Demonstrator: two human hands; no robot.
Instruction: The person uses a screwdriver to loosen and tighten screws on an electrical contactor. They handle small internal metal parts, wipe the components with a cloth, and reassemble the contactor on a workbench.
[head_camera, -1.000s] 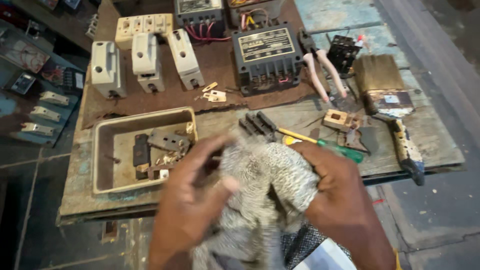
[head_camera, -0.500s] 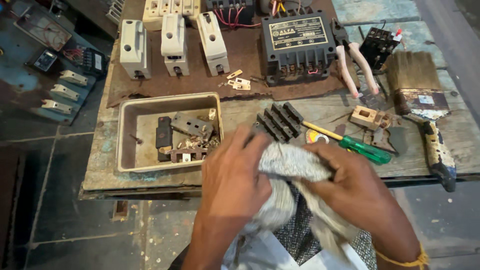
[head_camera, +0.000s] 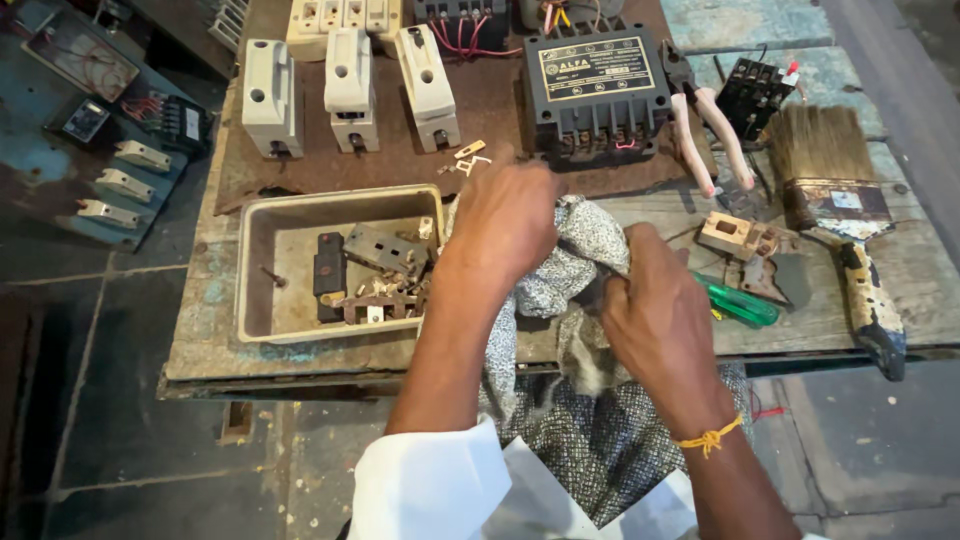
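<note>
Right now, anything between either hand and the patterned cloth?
No. Both the left hand and the right hand are already on the patterned cloth, bunched between them over the wooden table. The tray and the green screwdriver lie off to the sides.

Three cream plastic switch boxes, one black boxy contactor, one worn bristle paintbrush, one green-handled screwdriver.

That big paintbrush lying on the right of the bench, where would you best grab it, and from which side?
Take the paintbrush by its worn handle, which points toward the person at the bench's near edge. Coming from the near right side looks easiest: the handle end lies bare there, while the bristles point away and small parts crowd its left.
</note>
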